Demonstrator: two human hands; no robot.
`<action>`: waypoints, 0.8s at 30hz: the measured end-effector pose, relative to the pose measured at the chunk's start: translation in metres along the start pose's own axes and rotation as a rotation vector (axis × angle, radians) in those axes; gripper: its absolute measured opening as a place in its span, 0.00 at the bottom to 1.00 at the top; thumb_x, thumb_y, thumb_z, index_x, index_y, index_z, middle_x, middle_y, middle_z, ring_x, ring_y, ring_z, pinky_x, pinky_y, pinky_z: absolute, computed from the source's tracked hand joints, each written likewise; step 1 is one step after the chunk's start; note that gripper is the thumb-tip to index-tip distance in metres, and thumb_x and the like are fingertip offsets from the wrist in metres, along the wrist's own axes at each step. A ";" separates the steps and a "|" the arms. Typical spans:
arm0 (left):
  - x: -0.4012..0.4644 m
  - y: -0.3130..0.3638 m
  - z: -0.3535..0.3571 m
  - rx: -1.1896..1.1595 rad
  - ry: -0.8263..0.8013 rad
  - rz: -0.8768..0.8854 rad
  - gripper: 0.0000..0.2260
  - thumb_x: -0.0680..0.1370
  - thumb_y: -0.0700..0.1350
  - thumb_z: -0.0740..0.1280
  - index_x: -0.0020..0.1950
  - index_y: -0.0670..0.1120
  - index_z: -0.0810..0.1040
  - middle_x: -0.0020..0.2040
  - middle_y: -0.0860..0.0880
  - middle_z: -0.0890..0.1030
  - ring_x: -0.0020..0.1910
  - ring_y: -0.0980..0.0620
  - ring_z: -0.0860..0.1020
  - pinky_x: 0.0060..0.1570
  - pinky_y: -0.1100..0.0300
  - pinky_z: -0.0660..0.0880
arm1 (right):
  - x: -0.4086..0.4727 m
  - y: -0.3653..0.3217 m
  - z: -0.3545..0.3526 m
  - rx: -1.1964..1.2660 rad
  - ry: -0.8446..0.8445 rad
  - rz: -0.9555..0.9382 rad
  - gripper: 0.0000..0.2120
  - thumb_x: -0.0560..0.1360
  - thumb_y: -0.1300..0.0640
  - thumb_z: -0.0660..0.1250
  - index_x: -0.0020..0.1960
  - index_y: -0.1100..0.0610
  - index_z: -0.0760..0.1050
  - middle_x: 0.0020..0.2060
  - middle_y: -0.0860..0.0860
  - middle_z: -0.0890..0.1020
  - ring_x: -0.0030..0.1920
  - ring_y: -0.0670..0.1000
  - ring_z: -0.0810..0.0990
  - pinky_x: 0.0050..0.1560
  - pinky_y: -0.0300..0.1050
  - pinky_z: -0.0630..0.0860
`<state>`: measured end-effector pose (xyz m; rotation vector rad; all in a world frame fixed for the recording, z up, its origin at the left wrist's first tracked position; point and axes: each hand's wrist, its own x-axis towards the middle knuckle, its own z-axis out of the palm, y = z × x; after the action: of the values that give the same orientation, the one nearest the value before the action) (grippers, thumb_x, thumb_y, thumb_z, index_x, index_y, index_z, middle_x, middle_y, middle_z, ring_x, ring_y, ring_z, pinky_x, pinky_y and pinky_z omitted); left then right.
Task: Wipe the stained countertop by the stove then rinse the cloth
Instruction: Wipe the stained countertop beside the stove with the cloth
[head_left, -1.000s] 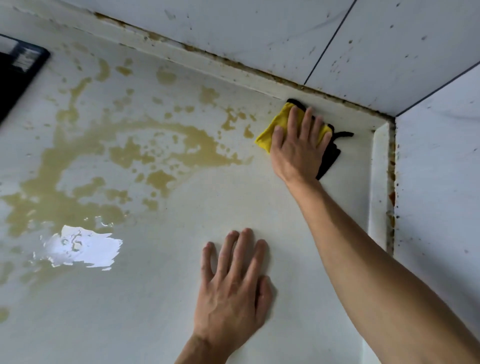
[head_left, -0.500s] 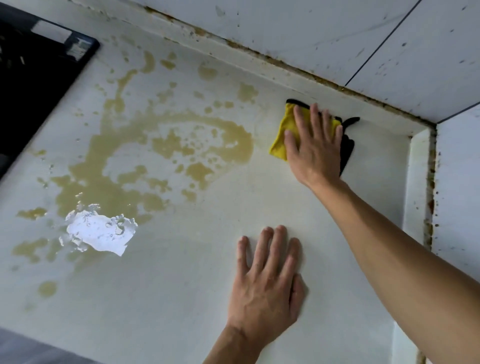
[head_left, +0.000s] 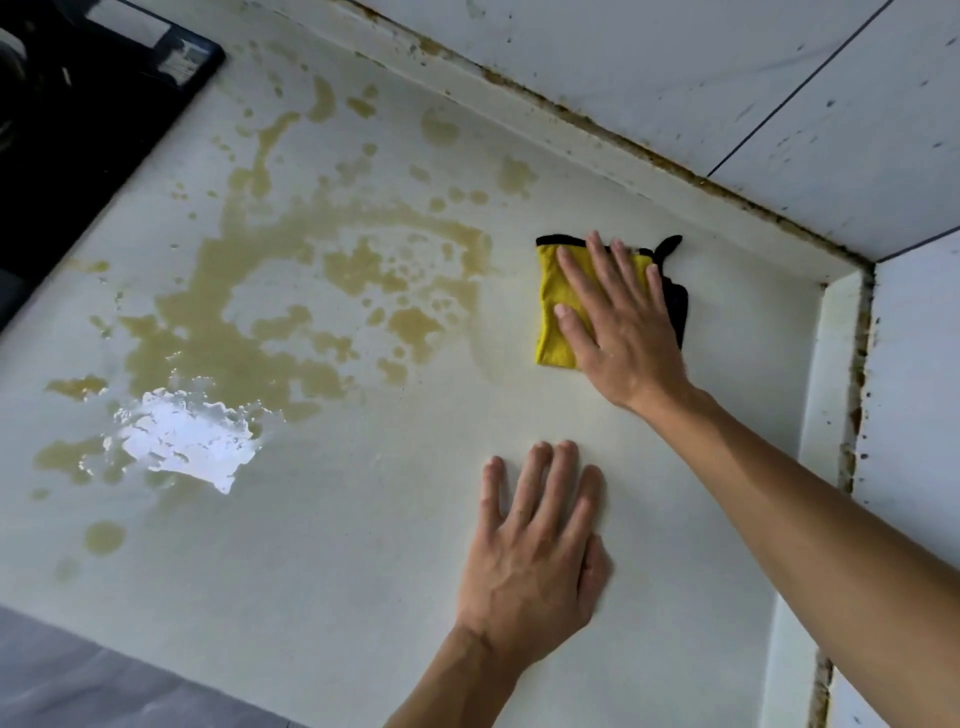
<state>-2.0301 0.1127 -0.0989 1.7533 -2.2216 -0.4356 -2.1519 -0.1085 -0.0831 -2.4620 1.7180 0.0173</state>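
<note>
A folded yellow cloth with black trim lies flat on the white countertop. My right hand presses down on it with fingers spread, covering its right half. A wide yellowish-brown stain spreads over the countertop left of the cloth, with a wet glare patch in it. My left hand rests palm-down on the bare countertop, nearer to me than the cloth, holding nothing. The black stove shows at the top left corner.
Grey tiled walls meet in a corner at the right, with dirty brown grout along the raised backsplash lip. The countertop's front edge runs along the bottom left above a grey floor.
My right hand has slid the cloth away from the back wall toward me and the stain's edge. The view has shifted, showing more of the stove. My left hand has stayed flat.
</note>
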 end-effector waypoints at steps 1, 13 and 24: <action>0.000 0.000 0.000 0.000 0.007 0.002 0.25 0.81 0.55 0.63 0.76 0.47 0.73 0.81 0.42 0.68 0.81 0.39 0.66 0.77 0.32 0.59 | 0.011 -0.001 -0.001 0.004 0.007 0.045 0.30 0.86 0.38 0.45 0.86 0.43 0.50 0.86 0.51 0.51 0.86 0.56 0.48 0.84 0.64 0.45; -0.001 0.000 0.003 -0.012 0.015 -0.017 0.25 0.81 0.55 0.63 0.76 0.47 0.72 0.82 0.43 0.66 0.82 0.40 0.63 0.79 0.34 0.53 | 0.041 -0.064 0.010 0.016 0.023 -0.165 0.30 0.87 0.39 0.46 0.86 0.46 0.49 0.86 0.53 0.50 0.86 0.57 0.48 0.84 0.64 0.43; -0.001 0.001 -0.009 0.002 0.025 -0.023 0.23 0.81 0.54 0.64 0.75 0.48 0.75 0.80 0.44 0.71 0.80 0.42 0.68 0.78 0.35 0.63 | 0.006 -0.063 0.011 0.035 -0.004 0.030 0.31 0.85 0.37 0.45 0.86 0.45 0.48 0.86 0.53 0.49 0.86 0.58 0.46 0.82 0.65 0.41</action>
<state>-2.0272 0.1133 -0.0906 1.7770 -2.1879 -0.4144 -2.0902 -0.0919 -0.0877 -2.4100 1.7389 -0.0043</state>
